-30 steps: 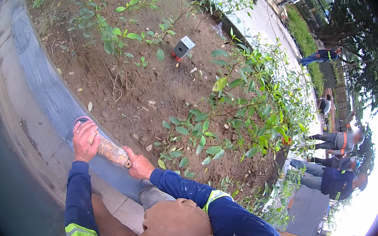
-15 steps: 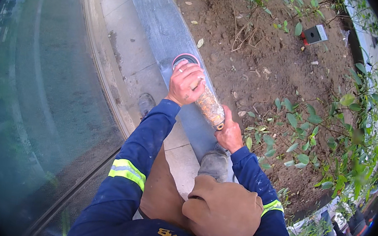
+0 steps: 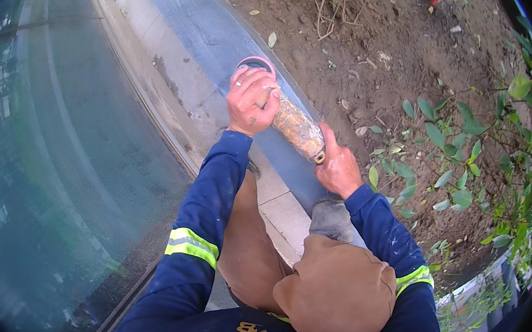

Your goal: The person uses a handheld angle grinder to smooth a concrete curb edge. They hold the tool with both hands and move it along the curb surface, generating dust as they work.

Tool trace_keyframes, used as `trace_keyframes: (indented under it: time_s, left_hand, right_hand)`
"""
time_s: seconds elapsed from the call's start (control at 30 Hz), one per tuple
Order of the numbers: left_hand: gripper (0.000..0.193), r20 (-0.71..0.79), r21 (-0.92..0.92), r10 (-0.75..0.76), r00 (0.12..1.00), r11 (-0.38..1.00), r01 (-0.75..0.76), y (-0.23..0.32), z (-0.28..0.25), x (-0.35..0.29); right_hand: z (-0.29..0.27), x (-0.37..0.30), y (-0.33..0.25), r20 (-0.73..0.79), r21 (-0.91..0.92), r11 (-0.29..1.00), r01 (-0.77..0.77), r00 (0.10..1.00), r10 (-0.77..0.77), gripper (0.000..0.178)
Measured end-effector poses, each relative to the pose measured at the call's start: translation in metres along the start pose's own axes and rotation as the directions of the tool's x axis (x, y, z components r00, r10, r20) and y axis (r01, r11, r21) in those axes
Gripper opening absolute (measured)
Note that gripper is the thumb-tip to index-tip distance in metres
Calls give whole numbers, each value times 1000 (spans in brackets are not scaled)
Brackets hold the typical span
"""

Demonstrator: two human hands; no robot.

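An angle grinder (image 3: 298, 128) with a worn, mottled orange-and-silver body lies across a long grey-blue stone ledge (image 3: 193, 25). Its round head, edged with a pink disc (image 3: 269, 64), sits on the ledge's top surface. My left hand (image 3: 251, 100) is wrapped over the front of the tool, just behind the disc. Around the tool's rear end, my right hand (image 3: 338, 166) is closed, with some of its fingers hidden beneath. The disc's underside is out of sight.
On the left runs a large glass pane (image 3: 69, 126) with a frame along its bottom. Pale paving (image 3: 191, 103) lies between glass and ledge. A soil bed (image 3: 367, 66) with leafy shrubs (image 3: 450, 143) borders the ledge on the right. My boot (image 3: 331, 219) stands close to the ledge.
The view has shifted, so the soil bed's box-shaped object has mostly left the top edge. Both hands keep their hold on the grinder, which remains on the ledge.
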State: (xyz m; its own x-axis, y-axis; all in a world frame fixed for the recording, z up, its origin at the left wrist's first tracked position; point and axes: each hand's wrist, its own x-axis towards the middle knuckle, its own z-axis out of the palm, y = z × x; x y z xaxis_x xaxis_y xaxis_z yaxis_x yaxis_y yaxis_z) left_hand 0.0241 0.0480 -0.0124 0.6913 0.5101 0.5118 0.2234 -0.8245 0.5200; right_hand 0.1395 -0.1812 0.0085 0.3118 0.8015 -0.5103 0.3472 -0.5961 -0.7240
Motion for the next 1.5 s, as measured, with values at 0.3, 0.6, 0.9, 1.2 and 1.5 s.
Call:
trace_keyframes:
  time_s: [0.3,0.6,0.9,1.2,1.5]
  left_hand:
    - [16,35,-18,-11,999,1000,11,2,-4,0]
    - [16,45,-58,-7,999,998,9,3,7,10]
    - [15,45,-82,10,999,997,-7,4,10,16]
    - [16,38,-90,-9,999,996,12,18,12,7]
    - [18,20,-111,42,999,993,-39,19,24,14]
  right_hand:
    - [-1,-4,-4,-39,21,999,37,999,-36,82]
    - [-9,-5,-3,-56,39,999,1,998,1,83]
    - [-15,-7,-5,-58,31,999,-25,998,27,80]
    - [-18,-20,-2,-29,44,997,-61,998,62,80]
    - [-19,-21,8,-82,35,998,-55,995,57,83]
